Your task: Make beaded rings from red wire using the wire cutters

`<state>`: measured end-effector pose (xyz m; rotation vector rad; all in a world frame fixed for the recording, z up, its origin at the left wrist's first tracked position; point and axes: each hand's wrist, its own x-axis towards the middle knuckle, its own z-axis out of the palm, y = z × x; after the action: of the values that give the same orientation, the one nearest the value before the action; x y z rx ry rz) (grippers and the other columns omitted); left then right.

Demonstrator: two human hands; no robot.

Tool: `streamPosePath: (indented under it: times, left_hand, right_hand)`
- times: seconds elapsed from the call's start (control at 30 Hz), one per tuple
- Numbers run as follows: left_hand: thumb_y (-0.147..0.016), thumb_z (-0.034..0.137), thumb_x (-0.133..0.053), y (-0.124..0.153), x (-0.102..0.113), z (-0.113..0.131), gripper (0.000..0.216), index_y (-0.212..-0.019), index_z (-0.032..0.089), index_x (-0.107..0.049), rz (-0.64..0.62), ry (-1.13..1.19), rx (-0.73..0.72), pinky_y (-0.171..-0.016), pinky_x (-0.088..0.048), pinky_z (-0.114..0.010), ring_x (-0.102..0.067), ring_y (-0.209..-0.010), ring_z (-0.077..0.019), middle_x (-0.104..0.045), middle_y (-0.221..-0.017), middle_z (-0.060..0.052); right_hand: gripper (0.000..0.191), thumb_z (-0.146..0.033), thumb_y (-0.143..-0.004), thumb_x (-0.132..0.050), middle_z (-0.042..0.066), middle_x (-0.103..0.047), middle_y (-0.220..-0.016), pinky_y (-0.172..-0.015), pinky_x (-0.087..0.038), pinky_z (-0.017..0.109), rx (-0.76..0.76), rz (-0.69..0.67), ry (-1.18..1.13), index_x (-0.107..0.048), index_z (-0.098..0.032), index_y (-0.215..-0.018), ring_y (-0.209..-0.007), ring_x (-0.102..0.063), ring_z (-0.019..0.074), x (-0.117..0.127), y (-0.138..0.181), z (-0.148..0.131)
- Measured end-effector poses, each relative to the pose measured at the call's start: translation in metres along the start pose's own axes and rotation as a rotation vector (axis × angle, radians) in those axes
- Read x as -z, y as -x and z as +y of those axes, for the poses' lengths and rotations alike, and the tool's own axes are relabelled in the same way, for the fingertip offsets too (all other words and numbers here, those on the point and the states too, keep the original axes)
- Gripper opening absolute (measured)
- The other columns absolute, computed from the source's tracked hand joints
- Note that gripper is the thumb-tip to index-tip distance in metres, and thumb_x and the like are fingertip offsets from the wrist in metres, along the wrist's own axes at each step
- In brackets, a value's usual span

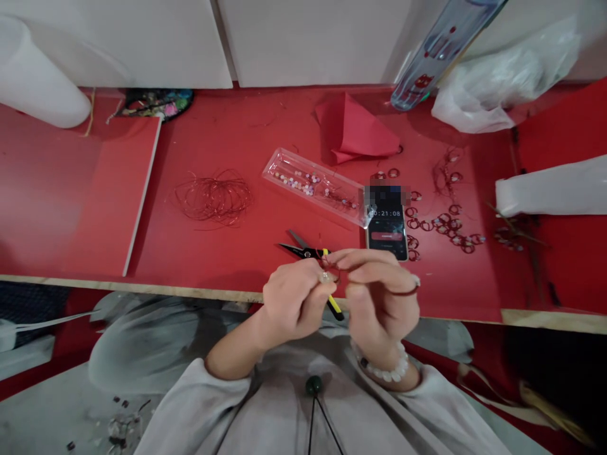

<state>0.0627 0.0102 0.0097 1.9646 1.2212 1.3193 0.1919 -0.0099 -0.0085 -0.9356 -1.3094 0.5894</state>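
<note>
Both hands meet at the near edge of the red table (237, 139). My left hand (289, 300) is closed in a pinch on a small pale bead with thin red wire (327, 277). My right hand (379, 294) is curled, its fingers pinching the same red wire from the other side; a thin red ring shows on one finger. Just behind the hands lie scissors (303, 251) with black blades and a yellow handle part. A phone (387, 229) showing a timer lies beside the right hand.
A clear plastic tray of beads (313, 184) lies mid-table, a coil of red wire (213, 197) to its left. Several small red wire rings (443, 224) are scattered right of the phone. Folded red paper (358, 129), plastic bags (502, 82), and a bottle (441, 47) sit at the back.
</note>
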Motion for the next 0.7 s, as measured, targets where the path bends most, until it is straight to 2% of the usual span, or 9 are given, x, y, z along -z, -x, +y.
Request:
streamPosePath:
  times: [0.1,0.2,0.3,0.4,0.53,0.63,0.7]
  left_hand:
    - [-0.111,0.032,-0.040,0.000,0.003,-0.004,0.039,-0.079,0.019,-0.060,-0.022,0.059,-0.113,-0.058,-0.053,-0.016,-0.051,-0.043,-0.0048,-0.063,-0.059,0.004]
    - [-0.110,0.031,-0.043,0.003,0.005,-0.005,0.038,-0.078,0.019,-0.060,-0.047,0.033,-0.192,-0.052,-0.049,-0.018,-0.058,-0.050,-0.0079,-0.063,-0.059,0.001]
    - [-0.109,0.030,-0.042,0.007,0.008,-0.004,0.042,-0.071,0.019,-0.056,-0.082,0.005,-0.235,-0.047,-0.044,-0.019,-0.054,-0.049,-0.0084,-0.061,-0.057,0.000]
    - [-0.109,0.031,-0.043,0.009,0.011,-0.001,0.040,-0.076,0.018,-0.061,-0.091,0.040,-0.211,-0.049,-0.046,-0.019,-0.056,-0.050,-0.0086,-0.064,-0.060,-0.001]
    - [-0.103,0.037,-0.057,0.009,0.013,0.002,0.025,-0.099,0.017,-0.071,-0.009,0.151,-0.157,-0.058,-0.056,-0.020,-0.067,-0.060,-0.0116,-0.074,-0.073,-0.003]
    - [-0.099,0.021,-0.065,0.008,0.012,0.003,0.010,-0.099,0.018,-0.074,0.021,0.164,-0.123,-0.069,-0.061,-0.021,-0.074,-0.073,-0.0130,-0.079,-0.082,-0.003]
    - [-0.095,0.014,-0.067,0.007,0.011,0.002,0.011,-0.097,0.019,-0.076,0.013,0.173,-0.060,-0.073,-0.063,-0.020,-0.077,-0.079,-0.0136,-0.082,-0.087,-0.004]
  right_hand:
    - [0.018,-0.023,-0.101,-0.059,0.006,-0.067,-0.097,-0.074,-0.064,0.044,-0.015,0.054,-0.021,-0.066,-0.024,-0.117,-0.089,-0.069,0.0234,0.005,-0.004,0.002]
    - [0.020,-0.024,-0.098,-0.065,0.006,-0.070,-0.093,-0.070,-0.062,0.044,0.052,-0.033,0.080,-0.067,-0.026,-0.118,-0.085,-0.068,0.0238,0.010,-0.009,-0.004]
    - [0.019,-0.013,-0.093,-0.068,0.003,-0.071,-0.089,-0.068,-0.061,0.039,0.153,-0.115,0.202,-0.067,-0.026,-0.107,-0.078,-0.068,0.0203,0.012,-0.013,-0.016]
    - [0.022,-0.004,-0.091,-0.066,0.002,-0.071,-0.087,-0.067,-0.060,0.035,0.221,-0.120,0.294,-0.066,-0.023,-0.100,-0.075,-0.066,0.0166,0.014,-0.011,-0.027]
    - [0.022,0.000,-0.092,-0.063,0.004,-0.072,-0.088,-0.072,-0.060,0.033,0.267,-0.126,0.373,-0.065,-0.020,-0.100,-0.080,-0.066,0.0163,0.016,-0.006,-0.032]
    - [0.022,0.000,-0.093,-0.062,0.004,-0.073,-0.088,-0.074,-0.060,0.033,0.283,-0.132,0.394,-0.065,-0.020,-0.102,-0.081,-0.066,0.0164,0.017,-0.004,-0.029]
    - [0.022,0.000,-0.093,-0.061,0.004,-0.073,-0.088,-0.073,-0.060,0.033,0.285,-0.129,0.396,-0.065,-0.020,-0.102,-0.080,-0.067,0.0165,0.017,-0.004,-0.025]
